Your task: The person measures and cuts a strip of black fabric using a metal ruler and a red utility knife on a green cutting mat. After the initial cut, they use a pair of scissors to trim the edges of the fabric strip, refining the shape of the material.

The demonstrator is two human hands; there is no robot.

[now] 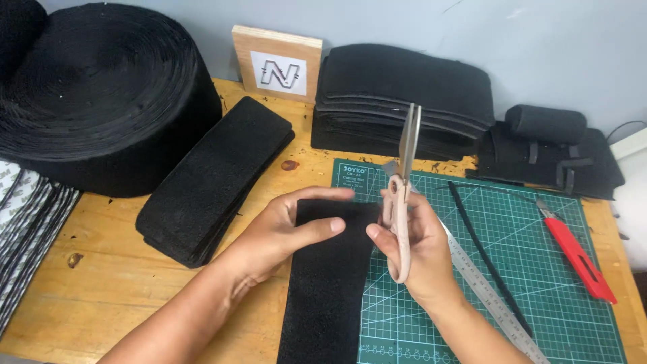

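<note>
Wooden counter (pixel 101 283), green cutting mat (pixel 539 269) toward its right edge. Left hand (pixel 283 236) pinches the black strip's (pixel 327 290) far end; strip runs near-to-far. Right hand (pixel 418 249) grips scissors (pixel 402 182), blades closed, pointing away, just beside the strip's right edge.

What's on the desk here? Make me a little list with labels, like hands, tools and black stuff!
left hand: holds the top edge of a black fabric strip
right hand: holds pink-handled scissors, blades closed and pointing up
mat: green cutting mat on the wooden table
tools: metal ruler, red utility knife
black stuff: big roll, stack of cut strips, folded pile
</note>
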